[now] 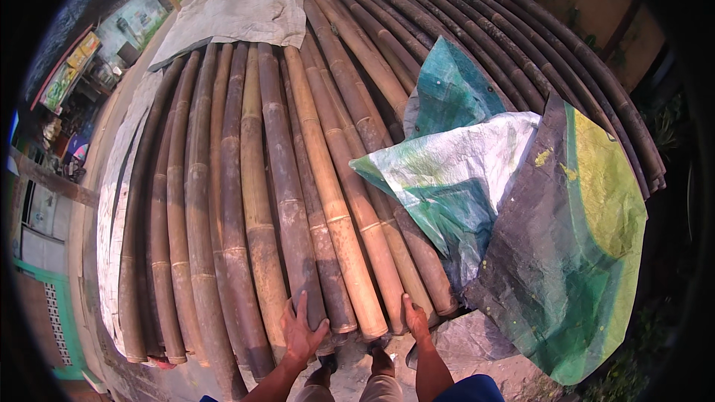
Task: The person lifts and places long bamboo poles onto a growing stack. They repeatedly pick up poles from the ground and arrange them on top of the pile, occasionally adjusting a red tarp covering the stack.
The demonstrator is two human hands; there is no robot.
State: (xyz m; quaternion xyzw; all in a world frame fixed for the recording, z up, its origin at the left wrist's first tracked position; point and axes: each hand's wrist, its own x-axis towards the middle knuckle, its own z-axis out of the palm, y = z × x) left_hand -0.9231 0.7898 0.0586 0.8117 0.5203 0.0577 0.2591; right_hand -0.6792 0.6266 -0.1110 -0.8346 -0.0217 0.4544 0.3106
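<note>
Long brown bamboo poles [257, 179] lie side by side in a stack, their near ends toward me. My left hand [299, 333] rests at the end of a dark bamboo pole [287, 186], its thumb and fingers spread apart. Farther right, my right hand [416, 318] touches the ends of two neighbouring poles, one being a reddish-brown bamboo pole [370, 227]. A finger of that hand stretches up along the bamboo; its other fingers are partly hidden. Over the right side of the stack drapes a crumpled green, white and grey tarp [566, 253].
A pale cloth sheet [242, 7] covers the poles toward the far end, and a white strip [119, 231] hangs along the left side. Past it run a road and roadside stalls [74, 74]. A tan wall [588, 7] stands at the far right.
</note>
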